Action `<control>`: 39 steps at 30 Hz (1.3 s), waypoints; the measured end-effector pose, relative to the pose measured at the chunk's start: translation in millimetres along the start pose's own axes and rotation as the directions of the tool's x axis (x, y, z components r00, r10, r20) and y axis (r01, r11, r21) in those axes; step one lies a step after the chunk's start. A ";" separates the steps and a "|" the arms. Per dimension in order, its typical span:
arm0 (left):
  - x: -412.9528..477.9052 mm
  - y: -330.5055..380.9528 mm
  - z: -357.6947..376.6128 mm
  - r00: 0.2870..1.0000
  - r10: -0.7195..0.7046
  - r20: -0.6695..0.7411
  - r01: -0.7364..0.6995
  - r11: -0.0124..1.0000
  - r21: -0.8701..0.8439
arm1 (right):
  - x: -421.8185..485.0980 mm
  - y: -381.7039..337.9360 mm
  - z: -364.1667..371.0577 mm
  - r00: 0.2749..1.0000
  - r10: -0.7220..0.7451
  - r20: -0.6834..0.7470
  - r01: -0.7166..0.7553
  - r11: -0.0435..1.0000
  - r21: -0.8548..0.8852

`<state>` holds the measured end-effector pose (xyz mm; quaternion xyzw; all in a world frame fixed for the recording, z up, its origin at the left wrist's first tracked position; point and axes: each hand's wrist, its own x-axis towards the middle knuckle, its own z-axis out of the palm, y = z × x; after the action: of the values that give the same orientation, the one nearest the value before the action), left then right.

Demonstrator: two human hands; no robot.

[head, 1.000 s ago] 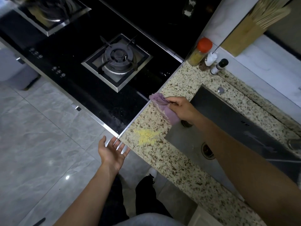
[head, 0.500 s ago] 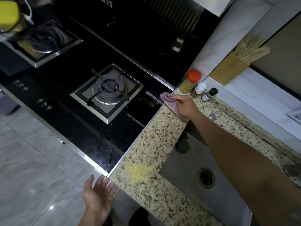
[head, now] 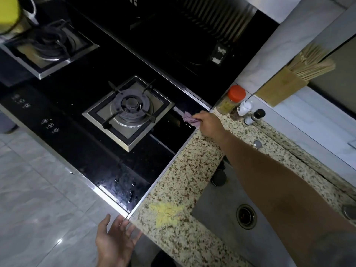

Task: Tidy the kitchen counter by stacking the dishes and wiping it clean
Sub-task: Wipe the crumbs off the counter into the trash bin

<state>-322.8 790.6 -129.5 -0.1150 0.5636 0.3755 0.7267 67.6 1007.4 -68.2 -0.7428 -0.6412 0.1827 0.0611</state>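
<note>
My right hand (head: 209, 124) grips a purple cloth (head: 189, 118) at the far end of the speckled granite counter (head: 185, 166), where the counter meets the black glass cooktop (head: 92, 135). The cloth's free end lies over the cooktop's edge. A patch of yellow crumbs (head: 166, 213) sits on the counter near its front edge. My left hand (head: 115, 241) is held palm up with fingers spread, just below the counter's front corner, holding nothing.
A steel sink (head: 227, 207) with a drain lies right of the counter strip. An orange-capped spice jar (head: 232, 100), two small bottles (head: 252, 116) and a wooden chopstick holder (head: 283, 83) stand at the back. Two gas burners (head: 129, 108) sit on the cooktop.
My right hand has carried the cloth away from me along the counter to the cooktop's far corner. My left hand stays open under the front edge.
</note>
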 end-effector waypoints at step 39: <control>-30.2 -12.5 1.5 1.000 -0.009 -0.006 0.009 1.000 0.013 | -192.6 -77.9 86.2 0.981 -0.183 0.057 0.179 0.981 0.075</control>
<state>-315.7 770.3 -104.8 -0.1141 0.5676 0.3683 0.7275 -56.4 820.5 -85.5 -0.6726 -0.7010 0.2219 0.0829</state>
